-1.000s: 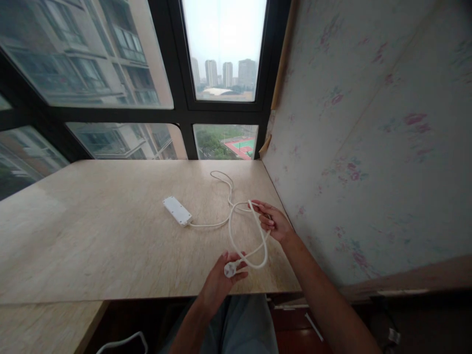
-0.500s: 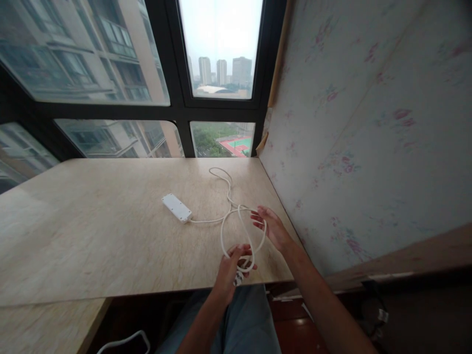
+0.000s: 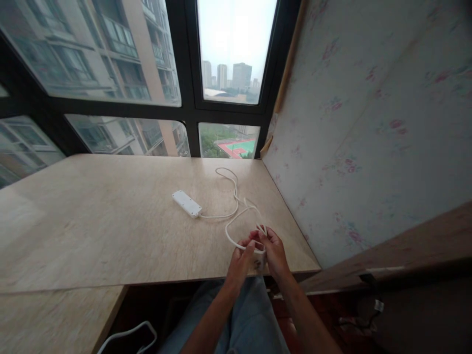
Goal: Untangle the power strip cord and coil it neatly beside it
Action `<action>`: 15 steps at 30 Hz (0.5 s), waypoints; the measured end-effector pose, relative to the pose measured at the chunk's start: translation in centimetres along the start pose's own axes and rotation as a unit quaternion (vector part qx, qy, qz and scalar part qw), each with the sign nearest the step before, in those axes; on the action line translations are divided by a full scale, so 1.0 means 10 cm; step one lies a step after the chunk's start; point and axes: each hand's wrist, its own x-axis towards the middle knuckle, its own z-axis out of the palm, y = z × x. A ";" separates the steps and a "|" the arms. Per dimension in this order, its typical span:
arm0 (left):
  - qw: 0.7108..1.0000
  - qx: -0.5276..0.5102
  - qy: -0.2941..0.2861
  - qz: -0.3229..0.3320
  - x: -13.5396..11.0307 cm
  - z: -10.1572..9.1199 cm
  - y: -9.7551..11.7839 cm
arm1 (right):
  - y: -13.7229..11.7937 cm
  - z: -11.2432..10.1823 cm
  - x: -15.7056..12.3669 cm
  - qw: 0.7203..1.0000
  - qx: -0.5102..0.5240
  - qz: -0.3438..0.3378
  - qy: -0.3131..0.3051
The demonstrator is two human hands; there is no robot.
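A white power strip (image 3: pixel 187 204) lies on the stone-look counter (image 3: pixel 121 221), with what looks like its screwed underside facing up. Its white cord (image 3: pixel 217 216) runs right, makes a long loop toward the window and comes back to my hands at the counter's front edge. My left hand (image 3: pixel 241 258) is closed with thumb and fingers on the cord. Close beside it, my right hand (image 3: pixel 271 246) pinches the cord too, the fingers of both hands nearly touching. A blurred cord end, perhaps the plug, hangs just below them.
Dark-framed windows (image 3: pixel 190 113) stand behind the counter. A flowered papered wall (image 3: pixel 354 147) borders it on the right. Below the front edge are my legs (image 3: pixel 236 319) in jeans, a white curved bar (image 3: pixel 129 332) at lower left and a dark cable (image 3: pixel 368 319) at lower right.
My right hand has come down and in to meet my left hand, shifting from open fingers to a pinch. The round loop between the hands has been drawn smaller. The view has shifted slightly.
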 end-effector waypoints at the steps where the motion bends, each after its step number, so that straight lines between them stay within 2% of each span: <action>1: 1.000 0.016 0.000 -0.006 0.00 -0.11 0.03 | -0.04 -0.04 0.00 1.000 0.002 -0.006 0.008; 4: 0.993 0.115 0.007 0.001 0.11 -0.54 0.15 | -0.18 -0.17 0.01 0.998 -0.016 -0.050 0.019; 7: 0.964 0.240 0.074 0.082 0.40 -0.99 0.34 | -0.33 -0.27 0.01 0.998 -0.008 -0.057 -0.004; 9: 0.919 0.334 0.151 0.146 0.64 -1.22 0.49 | -0.42 -0.30 0.01 0.998 0.006 -0.046 -0.030; 10: 0.887 0.390 0.194 0.150 0.76 -1.31 0.57 | -0.46 -0.30 0.01 0.998 0.010 -0.041 -0.046; 12: 0.826 0.479 0.272 0.116 0.98 -1.42 0.70 | -0.53 -0.30 0.01 0.996 0.012 -0.030 -0.083; 15: 0.772 0.550 0.316 0.051 1.21 -1.49 0.81 | -0.59 -0.30 0.00 0.990 0.002 -0.014 -0.141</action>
